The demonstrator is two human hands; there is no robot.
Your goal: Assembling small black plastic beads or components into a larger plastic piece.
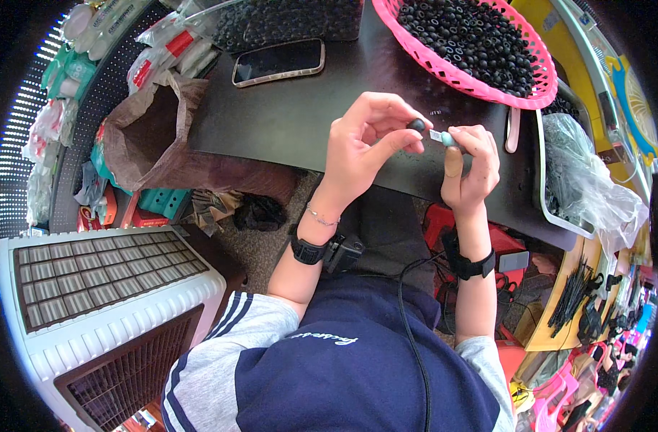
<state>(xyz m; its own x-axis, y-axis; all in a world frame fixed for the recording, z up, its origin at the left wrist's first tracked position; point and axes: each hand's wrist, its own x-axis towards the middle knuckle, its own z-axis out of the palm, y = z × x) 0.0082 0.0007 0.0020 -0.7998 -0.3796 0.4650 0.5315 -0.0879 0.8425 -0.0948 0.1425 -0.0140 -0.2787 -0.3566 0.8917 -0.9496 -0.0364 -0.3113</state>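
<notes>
Left hand (pixel 357 150) pinches a black bead-like piece (pixel 416 124) and right hand (pixel 474 167) a pale teal piece (pixel 447 137), the hands close but apart, seemingly for fine fingertip control.

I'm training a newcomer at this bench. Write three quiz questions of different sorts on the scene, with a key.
1. True or false: the phone lies flat on the dark tabletop.
2. What colour is the basket of small black pieces?
A. yellow
B. pink
C. blue
3. Which grip holds a single round black piece between thumb and finger?

Key:
1. True.
2. B, pink.
3. The left grip.
</notes>
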